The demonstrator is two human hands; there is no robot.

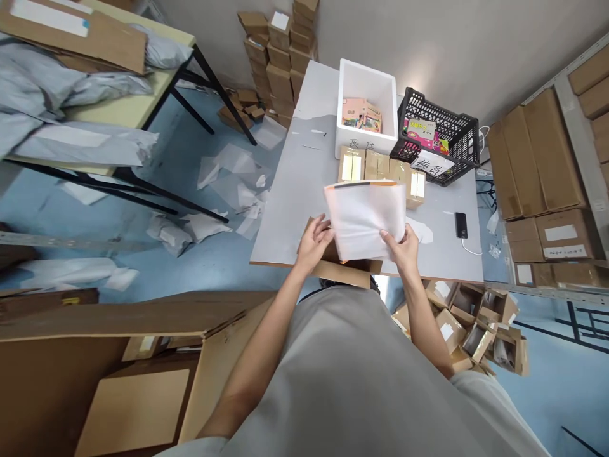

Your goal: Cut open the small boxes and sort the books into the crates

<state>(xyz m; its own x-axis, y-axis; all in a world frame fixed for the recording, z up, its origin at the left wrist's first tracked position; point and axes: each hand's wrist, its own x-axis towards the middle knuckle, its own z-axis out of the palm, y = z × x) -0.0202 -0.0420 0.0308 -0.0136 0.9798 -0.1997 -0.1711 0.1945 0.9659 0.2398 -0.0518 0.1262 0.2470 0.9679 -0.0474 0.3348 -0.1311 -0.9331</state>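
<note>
My right hand (404,249) grips the lower right edge of a flat packet in whitish, translucent wrapping (366,219), thumb on top. An orange and black strip shows along the packet's far edge. Just left of the packet is my left hand (313,242), its fingers apart and slightly bent, holding nothing that I can see. Under the packet, at the table's near edge, lies an open cardboard box (345,273), mostly hidden by the packet and my hands.
Several small taped boxes (377,166) stand beyond the packet on the grey table (290,190). Behind them are a white foam bin (367,143) and a black crate (459,136) with printed items. A phone (460,225) lies right. Cartons (137,406) and wrapping litter surround the table.
</note>
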